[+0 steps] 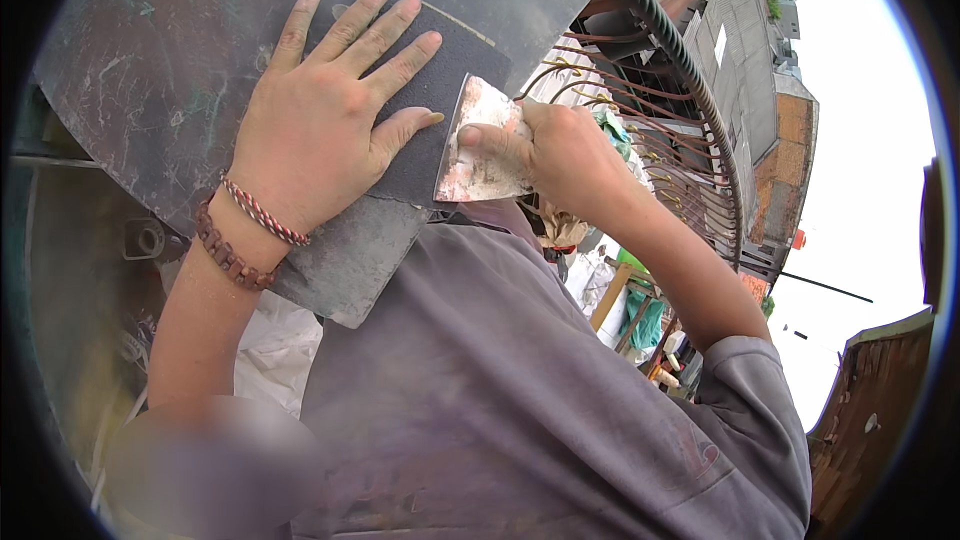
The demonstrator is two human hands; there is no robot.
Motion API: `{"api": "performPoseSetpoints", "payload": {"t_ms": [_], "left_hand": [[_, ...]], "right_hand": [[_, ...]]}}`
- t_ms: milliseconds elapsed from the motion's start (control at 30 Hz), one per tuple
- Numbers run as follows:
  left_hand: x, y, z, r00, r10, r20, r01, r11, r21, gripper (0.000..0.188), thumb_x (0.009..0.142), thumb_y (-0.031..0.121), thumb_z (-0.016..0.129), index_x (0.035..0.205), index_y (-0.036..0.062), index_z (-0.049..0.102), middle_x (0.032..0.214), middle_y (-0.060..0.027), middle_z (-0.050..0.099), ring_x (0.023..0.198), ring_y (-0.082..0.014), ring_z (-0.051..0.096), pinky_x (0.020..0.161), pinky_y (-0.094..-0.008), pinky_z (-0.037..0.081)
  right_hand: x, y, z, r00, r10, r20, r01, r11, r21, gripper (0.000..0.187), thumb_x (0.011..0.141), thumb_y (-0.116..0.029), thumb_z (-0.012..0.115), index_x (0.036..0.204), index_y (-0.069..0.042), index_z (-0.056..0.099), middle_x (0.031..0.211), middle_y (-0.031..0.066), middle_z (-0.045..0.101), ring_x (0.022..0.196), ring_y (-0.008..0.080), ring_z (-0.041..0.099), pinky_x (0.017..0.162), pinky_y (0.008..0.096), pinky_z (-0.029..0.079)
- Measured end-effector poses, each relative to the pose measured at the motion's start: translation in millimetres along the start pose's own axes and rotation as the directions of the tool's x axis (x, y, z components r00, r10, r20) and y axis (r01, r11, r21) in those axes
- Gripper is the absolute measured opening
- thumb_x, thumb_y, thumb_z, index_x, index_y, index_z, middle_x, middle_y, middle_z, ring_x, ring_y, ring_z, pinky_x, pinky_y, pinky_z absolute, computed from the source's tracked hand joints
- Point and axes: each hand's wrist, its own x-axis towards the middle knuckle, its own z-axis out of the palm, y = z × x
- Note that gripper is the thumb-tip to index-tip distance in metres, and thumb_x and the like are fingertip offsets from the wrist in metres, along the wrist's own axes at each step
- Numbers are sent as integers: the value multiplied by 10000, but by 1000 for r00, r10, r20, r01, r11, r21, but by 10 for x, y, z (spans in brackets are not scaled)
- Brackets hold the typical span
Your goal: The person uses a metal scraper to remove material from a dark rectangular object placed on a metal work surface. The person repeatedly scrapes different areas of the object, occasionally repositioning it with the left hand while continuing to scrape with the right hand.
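Observation:
My left hand (318,125) lies flat with its fingers spread over a dark, rough-looking sheet (440,52) that resembles sandpaper, pressing it to the work surface. Bracelets circle that wrist. In my right hand (575,152) is a wide, flat scraper (485,105), its pale face blotched with white and reddish stains. The thumb rests on top of the blade, and the fingers behind it are mostly hidden. The scraper's straight left edge lies across the sheet, just right of my left thumb. Under the sheet, a grey slab (350,260) sticks out toward my body.
A scuffed dark tabletop (170,80) with a curved edge supports the work. Right of it runs a curved metal railing (690,50), with rooftops beyond. White plastic (275,340) hangs below the slab; a wooden frame (612,298) and a green cloth (645,320) lie lower right.

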Motion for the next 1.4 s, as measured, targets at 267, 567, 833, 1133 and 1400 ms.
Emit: {"api": "performPoseSetpoints", "payload": {"t_ms": [267, 567, 833, 1133, 1400], "left_hand": [[21, -6, -22, 1000, -3, 1, 3, 999, 35, 526, 978, 482, 603, 1424, 203, 617, 1539, -30, 523, 1477, -210, 400, 1270, -504, 200], [21, -18, -39, 999, -23, 50, 20, 999, 50, 563, 965, 434, 632, 1480, 219, 560, 1582, -21, 472, 1497, -231, 369, 1272, -517, 172], [-17, 0, 5, 1000, -8, 7, 8, 999, 51, 525, 993, 501, 569, 1433, 217, 609, 1535, -23, 529, 1481, -205, 394, 1276, -505, 163], [18, 4, 11, 999, -22, 29, 20, 999, 48, 564, 964, 468, 626, 1474, 235, 565, 1575, -22, 482, 1493, -230, 376, 1269, -525, 174], [11, 4, -19, 999, -25, 48, 22, 998, 63, 557, 964, 460, 630, 1468, 229, 574, 1572, -25, 486, 1490, -232, 381, 1269, -526, 175]], "right_hand": [[153, -85, -189, 987, 128, 98, -132, 991, 36, 835, 887, -736, 611, 860, 94, 695, 760, 264, 690, 782, 416, 720, 742, 506, 569], [318, -75, -291, 990, 103, 92, -109, 992, 56, 819, 900, -707, 627, 794, 104, 676, 704, 277, 655, 723, 402, 702, 661, 489, 536], [234, 16, -84, 999, -34, 36, 33, 999, 12, 855, 869, -726, 654, 754, 121, 652, 640, 272, 631, 652, 407, 691, 635, 485, 532], [-54, -26, 47, 993, 104, 48, -109, 987, 120, 827, 927, -687, 607, 780, 125, 658, 671, 294, 642, 694, 402, 704, 646, 485, 529], [-106, 53, 157, 991, -17, -129, 13, 1000, -26, 842, 934, -699, 589, 715, 112, 640, 595, 250, 616, 610, 391, 659, 625, 479, 518]]}}
